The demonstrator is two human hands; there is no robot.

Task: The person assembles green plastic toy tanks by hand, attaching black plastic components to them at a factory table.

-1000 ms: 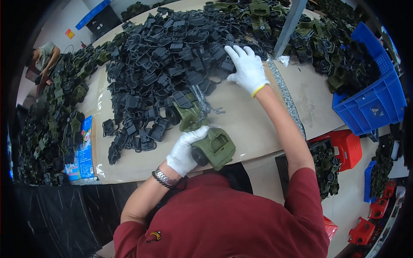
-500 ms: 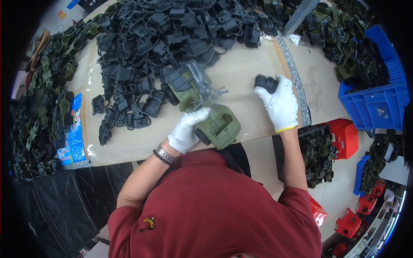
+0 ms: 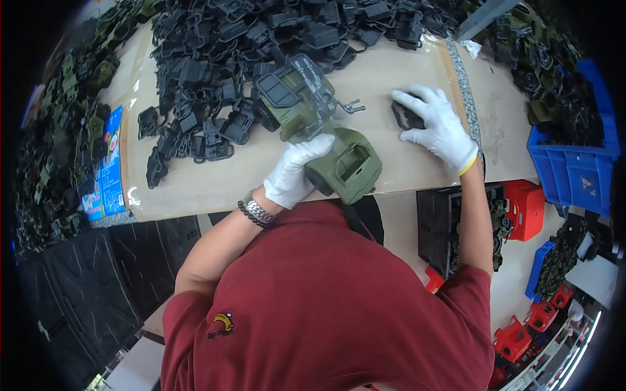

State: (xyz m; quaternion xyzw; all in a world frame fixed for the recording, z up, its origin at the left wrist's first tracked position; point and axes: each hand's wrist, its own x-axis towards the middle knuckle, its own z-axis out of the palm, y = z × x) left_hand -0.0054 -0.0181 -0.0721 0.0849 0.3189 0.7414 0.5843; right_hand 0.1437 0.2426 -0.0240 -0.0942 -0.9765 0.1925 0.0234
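In a white glove, my left hand (image 3: 296, 167) grips an olive-green toy truck (image 3: 354, 164) by its middle, near the table's front edge. Its far end carries a black frame and a dark grey piece, and dark wheels show at its left side. Over to the right, my gloved right hand (image 3: 438, 125) has its thumb and fingers round a small black plastic part (image 3: 405, 117) at the tabletop. The fingers cover some of that part, so its exact kind cannot be made out. A thin grey piece (image 3: 352, 106) sticks out beside the truck, toward the right hand.
A big heap of black plastic parts (image 3: 215, 72) covers the table's (image 3: 222, 186) far side. Green toy vehicles (image 3: 68, 124) are piled at the left. At right stand a blue crate (image 3: 574, 173), a red stool (image 3: 523, 212) and a black crate (image 3: 437, 228). A metal post (image 3: 486, 18) rises at far right.
My right hand has turned and lowered the black part toward the tabletop. The toy truck stays in my left hand. The whole view has shifted a little.
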